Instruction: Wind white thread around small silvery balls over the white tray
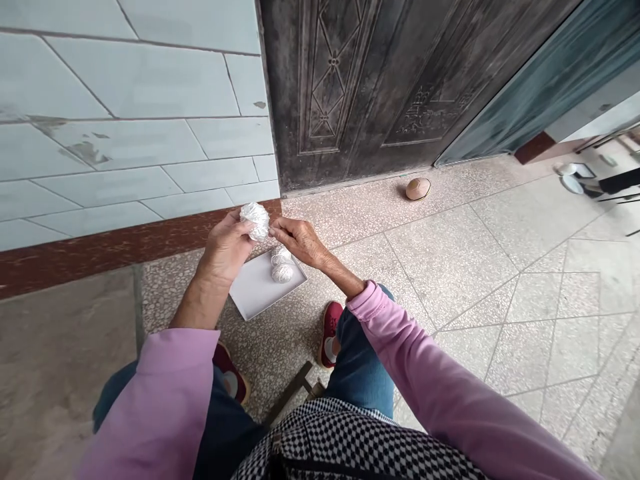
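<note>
Door: dark embossed metal door (345,87), dead ahead!
Wall: pale tiles (140,80) left of it, brown skirting (100,257) below.
Floor: speckled terrazzo (450,267) up to the door!

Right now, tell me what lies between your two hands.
A white wound ball lies there, gripped by the left hand and touched by the right hand, in the head view.

Long-sleeved top, pink-lilac, soft matte cloth: left sleeve (165,400) wide and loose at cuff; right sleeve (425,380) narrower, slight folds near wrist. Left hand (227,247) and right hand (297,240) bare. Dark navy garment (225,433) below top. Blue denim jeans (360,367). Red slippers, white inner patch: left slipper (230,377), right slipper (330,333). Black-and-white checked cloth (350,447) across front, with black strap (320,470) and small metal zip pull (275,447).
</note>
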{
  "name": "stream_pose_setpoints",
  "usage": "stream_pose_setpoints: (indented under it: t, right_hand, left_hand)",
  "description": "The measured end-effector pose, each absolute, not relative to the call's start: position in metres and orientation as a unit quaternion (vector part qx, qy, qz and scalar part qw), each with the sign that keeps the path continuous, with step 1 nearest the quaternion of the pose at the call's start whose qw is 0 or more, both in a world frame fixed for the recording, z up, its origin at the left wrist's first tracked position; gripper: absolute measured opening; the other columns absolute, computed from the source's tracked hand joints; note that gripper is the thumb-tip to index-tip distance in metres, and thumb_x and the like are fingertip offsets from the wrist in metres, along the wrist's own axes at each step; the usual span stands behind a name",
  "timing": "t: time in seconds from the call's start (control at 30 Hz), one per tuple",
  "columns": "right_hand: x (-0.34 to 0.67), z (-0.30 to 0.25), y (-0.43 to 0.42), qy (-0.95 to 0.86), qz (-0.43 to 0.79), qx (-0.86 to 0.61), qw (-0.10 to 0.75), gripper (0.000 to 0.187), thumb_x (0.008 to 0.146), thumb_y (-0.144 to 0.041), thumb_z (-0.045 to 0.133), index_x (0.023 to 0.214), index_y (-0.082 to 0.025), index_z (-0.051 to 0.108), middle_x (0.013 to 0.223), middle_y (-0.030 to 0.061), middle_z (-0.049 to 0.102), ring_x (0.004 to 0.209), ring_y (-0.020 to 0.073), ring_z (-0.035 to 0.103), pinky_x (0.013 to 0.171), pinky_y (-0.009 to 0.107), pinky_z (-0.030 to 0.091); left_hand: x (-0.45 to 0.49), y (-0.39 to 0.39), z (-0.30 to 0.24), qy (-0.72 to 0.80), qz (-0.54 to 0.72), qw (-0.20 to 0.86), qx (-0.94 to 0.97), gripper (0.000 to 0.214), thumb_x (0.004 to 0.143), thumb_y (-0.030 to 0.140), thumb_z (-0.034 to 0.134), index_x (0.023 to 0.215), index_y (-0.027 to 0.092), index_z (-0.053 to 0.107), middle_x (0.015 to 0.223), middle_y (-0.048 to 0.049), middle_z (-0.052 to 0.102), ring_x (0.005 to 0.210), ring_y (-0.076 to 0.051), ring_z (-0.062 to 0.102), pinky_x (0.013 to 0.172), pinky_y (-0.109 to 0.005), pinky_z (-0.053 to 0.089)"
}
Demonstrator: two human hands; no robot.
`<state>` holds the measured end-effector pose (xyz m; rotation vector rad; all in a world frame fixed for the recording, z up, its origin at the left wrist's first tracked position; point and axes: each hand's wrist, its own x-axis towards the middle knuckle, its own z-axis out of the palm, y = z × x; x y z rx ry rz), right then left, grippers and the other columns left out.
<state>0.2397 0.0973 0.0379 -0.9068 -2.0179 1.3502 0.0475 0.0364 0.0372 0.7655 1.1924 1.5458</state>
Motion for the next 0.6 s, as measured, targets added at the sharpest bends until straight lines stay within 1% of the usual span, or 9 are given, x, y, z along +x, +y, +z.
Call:
stream_pose_setpoints:
  t: [0.1,0.17,0.23,0.3,0.37,0.43,0.47,0.53,0.6]
  right_hand:
    - [0.241,0.040,0.089,-0.767,0.493,-0.318,0.261,0.064,0.129,-0.072,0.081,0.089,-0.028,0.058,0.082,-0.0013,0.058,0.087,0.0235,0.057,0.090,0.037,0.048]
    - [0.241,0.044,0.085,-0.776,0.491,-0.306,0.252,0.068,0.126,-0.078,0.082,0.087,-0.028,0.057,0.080,-0.0016,0.054,0.087,0.0238,0.056,0.089,0.038,0.048]
    - [0.239,0.050,0.082,-0.778,0.494,-0.298,0.247,0.072,0.123,-0.081,0.084,0.084,-0.029,0.055,0.080,-0.0006,0.053,0.086,0.0241,0.054,0.087,0.039,0.048]
    - [0.237,0.057,0.080,-0.771,0.499,-0.304,0.252,0.072,0.122,-0.080,0.088,0.082,-0.029,0.055,0.081,0.0006,0.054,0.085,0.0244,0.053,0.085,0.040,0.048]
    - [0.233,0.067,0.080,-0.759,0.503,-0.315,0.269,0.069,0.121,-0.075,0.092,0.082,-0.029,0.058,0.081,0.0010,0.054,0.085,0.0242,0.052,0.084,0.040,0.049]
    - [0.228,0.077,0.080,-0.750,0.505,-0.321,0.283,0.067,0.122,-0.068,0.094,0.081,-0.029,0.059,0.081,0.0005,0.053,0.085,0.0230,0.050,0.083,0.039,0.048]
    - [0.225,0.081,0.080,-0.746,0.505,-0.324,0.289,0.067,0.123,-0.065,0.095,0.080,-0.028,0.059,0.081,0.0000,0.052,0.084,0.0223,0.049,0.082,0.039,0.047]
    - [0.219,0.088,0.081,-0.741,0.501,-0.330,0.300,0.069,0.122,-0.061,0.097,0.077,-0.028,0.057,0.079,-0.0014,0.048,0.083,0.0210,0.046,0.080,0.038,0.046]
    - [0.212,0.092,0.083,-0.739,0.502,-0.328,0.309,0.071,0.120,-0.062,0.099,0.076,-0.028,0.055,0.077,-0.0027,0.045,0.081,0.0199,0.042,0.078,0.038,0.044]
  left_hand:
    - [0.044,0.035,0.033,0.520,0.651,0.458,0.309,0.061,0.061,0.043,0.107,0.110,0.027,0.073,0.109,-0.0064,0.082,0.107,-0.028,0.078,0.090,-0.035,0.064]
    - [0.041,0.033,0.032,0.545,0.644,0.428,0.324,0.064,0.060,0.041,0.108,0.110,0.026,0.072,0.109,-0.0053,0.083,0.103,-0.026,0.079,0.086,-0.033,0.063]
    - [0.040,0.030,0.032,0.568,0.626,0.400,0.355,0.066,0.059,0.040,0.112,0.110,0.026,0.072,0.106,-0.0044,0.083,0.100,-0.025,0.079,0.085,-0.033,0.064]
    - [0.039,0.024,0.034,0.574,0.607,0.391,0.387,0.068,0.060,0.043,0.117,0.110,0.024,0.076,0.104,-0.0044,0.084,0.099,-0.024,0.081,0.085,-0.033,0.066]
    - [0.038,0.017,0.036,0.563,0.588,0.409,0.412,0.067,0.068,0.053,0.119,0.114,0.022,0.082,0.106,-0.0053,0.086,0.099,-0.024,0.081,0.082,-0.032,0.065]
    - [0.036,0.007,0.039,0.550,0.565,0.436,0.434,0.062,0.081,0.065,0.114,0.116,0.021,0.086,0.102,-0.0047,0.084,0.088,-0.021,0.077,0.071,-0.030,0.060]
    - [0.035,0.002,0.041,0.548,0.557,0.445,0.439,0.060,0.086,0.070,0.109,0.115,0.022,0.088,0.097,-0.0039,0.081,0.080,-0.019,0.072,0.065,-0.030,0.056]
    - [0.031,-0.007,0.046,0.543,0.557,0.453,0.436,0.056,0.089,0.075,0.104,0.107,0.024,0.089,0.086,-0.0019,0.073,0.068,-0.018,0.063,0.058,-0.030,0.051]
    - [0.027,-0.016,0.051,0.525,0.569,0.464,0.431,0.052,0.086,0.074,0.104,0.098,0.027,0.088,0.079,-0.0009,0.067,0.063,-0.018,0.059,0.054,-0.030,0.052]
